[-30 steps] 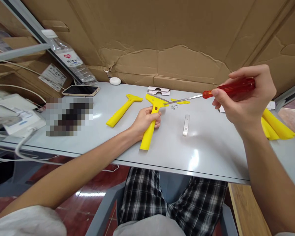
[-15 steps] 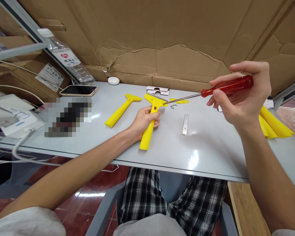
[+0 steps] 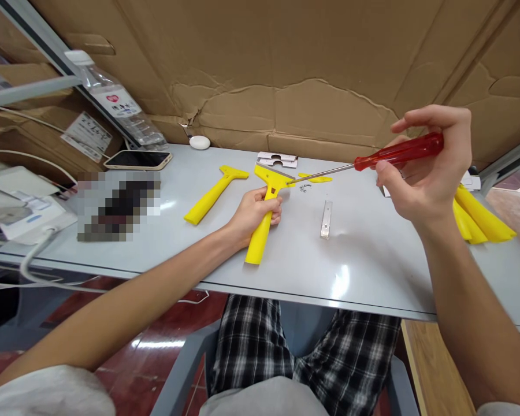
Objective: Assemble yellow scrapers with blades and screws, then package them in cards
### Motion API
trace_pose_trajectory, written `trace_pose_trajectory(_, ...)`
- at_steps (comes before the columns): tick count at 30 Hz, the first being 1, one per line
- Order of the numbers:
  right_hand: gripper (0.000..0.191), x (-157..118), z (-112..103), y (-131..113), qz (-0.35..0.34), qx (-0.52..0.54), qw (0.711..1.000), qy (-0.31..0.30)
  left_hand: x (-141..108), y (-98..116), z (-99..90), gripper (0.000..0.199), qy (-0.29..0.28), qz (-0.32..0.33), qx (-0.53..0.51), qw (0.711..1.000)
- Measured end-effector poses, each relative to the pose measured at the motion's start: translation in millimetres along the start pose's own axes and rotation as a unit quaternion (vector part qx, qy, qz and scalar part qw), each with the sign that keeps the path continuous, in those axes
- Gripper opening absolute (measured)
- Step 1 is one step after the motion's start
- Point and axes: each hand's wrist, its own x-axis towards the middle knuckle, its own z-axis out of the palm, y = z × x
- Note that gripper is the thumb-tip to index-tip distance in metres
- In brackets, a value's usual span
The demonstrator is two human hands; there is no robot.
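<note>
My left hand (image 3: 260, 214) is wrapped round the handle of a yellow scraper (image 3: 260, 242), whose wide head points away from me. In my right hand (image 3: 435, 167) is a screwdriver (image 3: 398, 151) with a clear red handle, held between thumb and fingers. Its long shaft slants down to the left, and the tip meets the right side of the scraper's head. Several small screws (image 3: 305, 188) lie just right of the head, near a flat yellow piece (image 3: 315, 178). A clear case with a metal strip (image 3: 326, 219) rests further right.
Another yellow scraper handle (image 3: 216, 195) lies to the left. Several yellow handles (image 3: 485, 216) are piled at the right. Behind are a white card packet (image 3: 278, 159) and a white oval object (image 3: 199, 142). A phone (image 3: 137, 160) and plastic bottle (image 3: 121, 104) stand back left, before a cardboard wall (image 3: 329, 58).
My right hand's fingers have shifted slightly on the red handle, the upper ones reaching further left. The screwdriver tip and my left hand with the scraper stay in place.
</note>
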Motion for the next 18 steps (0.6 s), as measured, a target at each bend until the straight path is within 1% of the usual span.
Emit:
trace_pose_trajectory(2, 0.051, 0, 0, 0, 0.012, -0.003, 1.000, -0.007, 0, 0, 0.2, 0.025, 0.001, 0.000, 0.000, 1.000)
trace_pose_trajectory(4, 0.059, -1, 1, 2, 0.024, 0.007, 1.000, -0.011, 0, 1, 0.6, 0.025, 0.001, -0.003, 0.001, 1.000)
trace_pose_trajectory(6, 0.062, -2, 2, 5, 0.029, 0.016, 0.999, -0.009, -1, 2, 1.0, 0.025, 0.002, -0.005, 0.002, 1.000)
trace_pose_trajectory(10, 0.047, -3, 3, 12, 0.010, -0.005, 1.000, 0.012, -1, 2, 1.3, 0.025, 0.001, -0.007, 0.003, 1.000)
trace_pose_trajectory(12, 0.045, -4, 3, 15, 0.003, -0.010, 1.000, 0.015, -1, 2, 1.1, 0.025, 0.000, -0.006, 0.002, 1.000)
trace_pose_trajectory(15, 0.047, -5, 2, 12, 0.019, 0.004, 1.000, -0.003, -1, 1, 0.6, 0.026, -0.003, -0.005, 0.000, 1.000)
trace_pose_trajectory(18, 0.042, -6, 1, 3, 0.047, 0.010, 0.999, -0.010, -1, 1, 0.3, 0.026, -0.003, -0.005, 0.001, 1.000)
